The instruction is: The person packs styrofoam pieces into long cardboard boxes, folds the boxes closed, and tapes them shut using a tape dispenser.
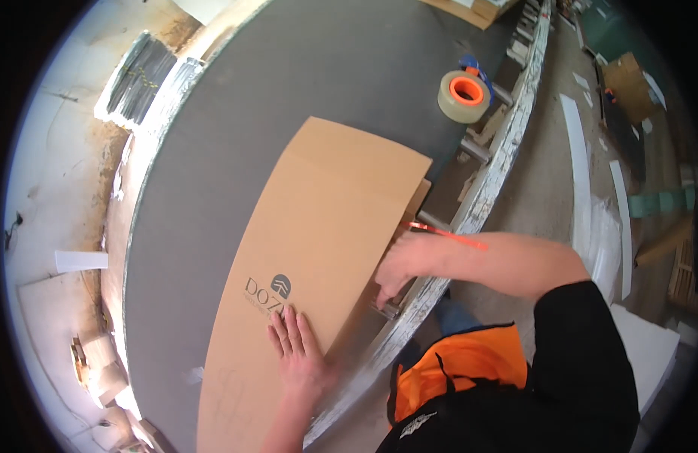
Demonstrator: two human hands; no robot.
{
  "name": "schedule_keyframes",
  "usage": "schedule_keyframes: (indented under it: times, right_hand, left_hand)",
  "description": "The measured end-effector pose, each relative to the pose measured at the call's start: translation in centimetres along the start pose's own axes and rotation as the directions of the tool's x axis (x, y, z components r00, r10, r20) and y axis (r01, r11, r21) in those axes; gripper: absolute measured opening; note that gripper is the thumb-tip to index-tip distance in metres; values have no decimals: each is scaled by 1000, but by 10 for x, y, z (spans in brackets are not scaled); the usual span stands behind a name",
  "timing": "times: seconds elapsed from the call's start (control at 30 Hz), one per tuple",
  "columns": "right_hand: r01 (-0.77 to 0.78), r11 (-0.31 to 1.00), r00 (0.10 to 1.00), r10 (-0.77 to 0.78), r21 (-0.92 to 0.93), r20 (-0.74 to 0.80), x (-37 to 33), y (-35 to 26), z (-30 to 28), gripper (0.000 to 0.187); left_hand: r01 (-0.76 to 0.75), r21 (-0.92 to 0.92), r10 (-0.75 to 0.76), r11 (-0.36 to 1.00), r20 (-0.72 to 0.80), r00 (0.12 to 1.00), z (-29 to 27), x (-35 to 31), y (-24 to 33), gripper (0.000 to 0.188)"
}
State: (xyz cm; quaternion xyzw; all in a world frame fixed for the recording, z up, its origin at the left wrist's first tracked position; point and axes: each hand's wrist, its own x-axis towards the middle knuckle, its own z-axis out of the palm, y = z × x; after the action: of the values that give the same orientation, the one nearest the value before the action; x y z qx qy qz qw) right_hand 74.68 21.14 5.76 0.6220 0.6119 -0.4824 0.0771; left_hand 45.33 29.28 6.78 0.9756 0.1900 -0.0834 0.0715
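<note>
A long brown flat cardboard box [326,204] with dark printing lies slantwise on the dark grey table top. My left hand [295,347] rests on its upper face beside the print, fingers stretched out and pressing flat. At the box's right edge is my right hand [398,264], its fingers bent down around the side and partly hidden there. A thin red-orange strip [448,235] crosses my right wrist. Farther off, near the table's right edge, a tape dispenser with a roll of clear tape [461,98] on an orange core sits apart from the box.
The grey table [190,189] has a worn, pale rail [507,143] with metal rollers along its right side. Another piece of cardboard [473,10] lies at the far end. White strips [578,162] are on the floor to the right. A stack of dark sheets [138,79] stands at the left.
</note>
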Motion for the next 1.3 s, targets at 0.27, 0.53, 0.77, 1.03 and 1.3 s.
schedule_keyframes:
  times: [0.27,0.53,0.77,1.03,1.3]
  right_hand:
    - [193,979,981,-191,63,-41,24,-4,21,66]
    - [421,812,426,-571,-405,-701,19,8,28,76]
    - [333,803,80,-547,-495,-833,16,4,88,31]
    - [292,895,168,-396,-338,-903,24,-20,90,25]
    - [137,953,308,-300,-270,-903,31,-37,97,19]
  left_hand:
    - [69,32,-69,997,-16,998,-21,-11,-1,105]
    - [63,259,132,964,-669,732,-51,-57,58,62]
    - [261,-69,-269,963,-166,949,29,-107,14,49]
    - [296,-72,-298,952,-427,854,38,-141,5,35]
    - [788,-208,-799,579,-338,498,95,-275,-68,18]
